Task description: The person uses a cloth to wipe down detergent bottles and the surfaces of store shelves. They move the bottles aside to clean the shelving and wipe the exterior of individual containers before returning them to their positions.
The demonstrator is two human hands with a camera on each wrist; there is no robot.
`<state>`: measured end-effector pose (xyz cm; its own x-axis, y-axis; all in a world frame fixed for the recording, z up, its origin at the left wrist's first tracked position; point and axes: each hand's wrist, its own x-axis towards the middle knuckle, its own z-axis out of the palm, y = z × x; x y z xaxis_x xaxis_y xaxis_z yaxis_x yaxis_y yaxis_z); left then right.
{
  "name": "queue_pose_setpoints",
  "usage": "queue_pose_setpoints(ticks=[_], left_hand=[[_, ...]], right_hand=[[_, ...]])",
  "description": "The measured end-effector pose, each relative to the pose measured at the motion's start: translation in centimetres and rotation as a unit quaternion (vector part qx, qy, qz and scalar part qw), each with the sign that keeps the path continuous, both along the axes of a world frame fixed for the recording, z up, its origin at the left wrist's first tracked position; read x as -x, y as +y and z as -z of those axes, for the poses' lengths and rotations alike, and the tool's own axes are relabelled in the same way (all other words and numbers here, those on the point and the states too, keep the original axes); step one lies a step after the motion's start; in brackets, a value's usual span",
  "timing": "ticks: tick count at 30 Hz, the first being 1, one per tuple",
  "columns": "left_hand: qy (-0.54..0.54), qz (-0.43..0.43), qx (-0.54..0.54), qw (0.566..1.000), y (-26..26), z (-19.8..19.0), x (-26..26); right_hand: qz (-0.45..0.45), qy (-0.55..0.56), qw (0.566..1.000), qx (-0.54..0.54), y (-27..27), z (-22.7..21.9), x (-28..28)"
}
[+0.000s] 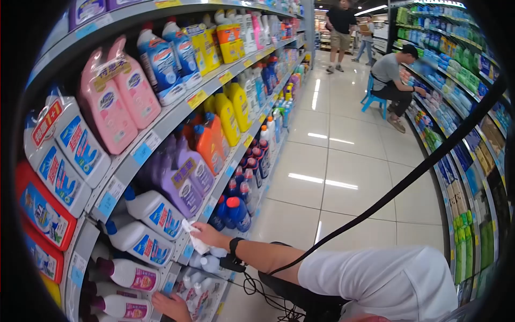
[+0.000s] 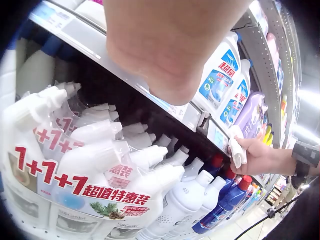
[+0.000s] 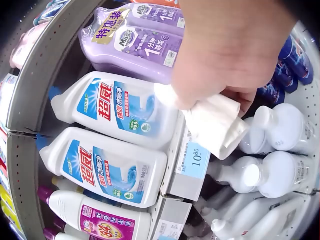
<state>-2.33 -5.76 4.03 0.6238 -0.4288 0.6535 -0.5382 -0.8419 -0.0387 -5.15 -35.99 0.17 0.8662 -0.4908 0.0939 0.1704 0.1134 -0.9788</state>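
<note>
My right hand [image 1: 210, 236] grips a crumpled white cloth [image 3: 217, 127] against the front edge of a shelf. Just beside the cloth, in the right wrist view, is a blue price label [image 3: 192, 159]. White cleaner bottles with blue labels [image 3: 117, 107] lie tilted behind that edge, and a purple twin-pack [image 3: 132, 42] sits further along. My left hand [image 1: 171, 307] rests at the shelf edge near white bottles with magenta caps [image 1: 129, 307]; its fingers look relaxed. In the left wrist view, the left hand [image 2: 157, 50] fills the top and its fingertips are hidden.
Below the edge stand white bottles in "1+1+1" packs [image 2: 90, 185] and blue bottles with red caps [image 1: 237, 212]. A black cable [image 1: 397, 180] crosses the head view. A person on a blue stool [image 1: 374, 99] sits by the opposite shelves; others stand farther down the aisle.
</note>
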Motion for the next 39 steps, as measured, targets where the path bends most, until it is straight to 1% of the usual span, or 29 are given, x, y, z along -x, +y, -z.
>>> queue_pose_setpoints(ticks=[1, 2, 3, 6, 8, 10, 12, 13, 15, 16, 17, 18, 19, 20, 21, 22, 23, 24, 25, 26, 27, 29, 30, 31, 32, 33, 35, 39], left_hand=[[-0.001, -0.011, -0.001, 1.0, 0.4, 0.7, -0.2], [0.036, -0.006, 0.027, 0.999, 0.0, 0.9, -0.6], [0.075, 0.001, 0.054, 0.996, 0.0, 1.1, -0.7], [0.071, -0.003, 0.051, 0.996, 0.1, 1.6, -0.9], [0.071, -0.004, 0.054, 0.996, 0.3, 1.8, -0.7], [0.045, 0.003, 0.05, 0.998, 0.1, 1.8, -0.8], [0.057, 0.01, 0.055, 0.997, 0.0, 2.2, -1.0], [0.064, 0.01, 0.058, 0.996, 0.3, 2.2, -1.2], [0.071, 0.002, 0.062, 0.996, 0.2, 2.0, -1.0], [0.077, 0.003, 0.064, 0.995, 0.2, 1.9, -1.2], [0.07, 0.006, 0.06, 0.996, 0.4, 2.6, -1.6], [0.068, 0.002, 0.053, 0.996, 0.8, 3.6, -2.2], [0.053, 0.021, 0.063, 0.996, 0.9, 4.2, -2.6], [0.029, 0.028, 0.066, 0.997, 1.2, 5.4, -3.2], [0.105, -0.034, 0.027, 0.993, 1.1, 5.0, -3.0], [0.011, -0.011, 0.025, 1.0, 0.6, 4.2, -2.9], [0.02, 0.022, 0.042, 0.999, 0.4, 2.3, -2.1], [0.079, -0.003, 0.072, 0.994, 0.2, 2.1, -1.8], [0.065, -0.002, 0.074, 0.995, 0.2, 2.2, -1.8], [0.055, 0.004, 0.077, 0.996, 0.3, 2.1, -1.7], [0.055, -0.005, 0.072, 0.996, 0.3, 2.0, -1.4], [0.04, 0.011, 0.085, 0.996, -0.1, 1.7, -1.3], [0.041, 0.006, 0.084, 0.996, -0.2, 1.8, -1.4], [0.044, 0.006, 0.084, 0.995, -0.2, 2.0, -1.5], [0.047, 0.0, 0.083, 0.995, -0.2, 2.2, -1.6], [0.049, -0.007, 0.083, 0.995, -0.2, 2.4, -1.6], [0.05, -0.001, 0.085, 0.995, -0.1, 2.6, -1.6], [0.049, 0.013, 0.092, 0.994, 0.0, 2.4, -1.7]], right_hand=[[0.01, -0.006, 1.0, 0.009, 0.3, -0.3, 0.0], [0.029, 0.013, 0.999, 0.034, 0.4, -0.4, 0.0], [0.025, 0.011, 0.999, 0.035, 0.4, -0.5, -0.2], [-0.01, 0.015, 1.0, 0.012, 0.2, -0.7, 0.1], [-0.003, 0.001, 1.0, -0.002, 0.6, -0.7, 0.2], [0.007, -0.013, 1.0, -0.011, 0.3, -0.9, 0.2], [0.015, -0.021, 0.999, 0.019, 0.4, -0.8, 0.3], [0.009, -0.02, 1.0, 0.015, 0.6, -0.7, 0.2], [0.012, 0.006, 0.997, 0.08, 0.1, -0.9, 0.4], [0.012, 0.028, 0.995, 0.092, -0.1, -0.9, 0.2], [0.02, 0.03, 0.997, 0.07, -0.3, 0.2, -0.4], [0.061, 0.075, 0.978, 0.184, -0.4, -0.2, 0.0], [0.114, 0.068, 0.94, 0.315, -1.2, 2.5, -1.1], [0.057, 0.037, 0.973, 0.221, -1.4, 2.8, -0.7], [0.0, 0.011, 0.993, 0.114, -2.1, 3.6, -0.9], [0.074, 0.053, 0.951, 0.297, -2.6, 4.0, -1.9], [0.125, 0.008, 0.919, 0.373, -1.9, 3.3, -1.6], [0.023, 0.041, 0.99, 0.132, -1.6, 1.9, -1.1], [-0.005, 0.016, 0.991, 0.135, -1.8, 2.0, -1.3], [-0.02, 0.017, 0.998, 0.057, -1.0, 0.5, -0.6], [-0.006, -0.015, 0.998, 0.058, -0.6, 0.3, -0.7], [-0.004, 0.044, 0.99, 0.133, -0.1, -0.5, -0.5], [-0.004, 0.045, 0.99, 0.133, 0.3, -1.4, -0.3], [-0.027, 0.076, 0.972, 0.22, 1.1, -2.1, -0.3], [-0.051, 0.107, 0.945, 0.306, 1.9, -2.8, -0.3], [-0.051, 0.11, 0.944, 0.306, 2.5, -3.1, -0.2], [-0.006, 0.114, 0.923, 0.368, 4.0, -3.7, -0.1], [-0.01, 0.153, 0.921, 0.358, 4.2, -4.9, 0.1]])
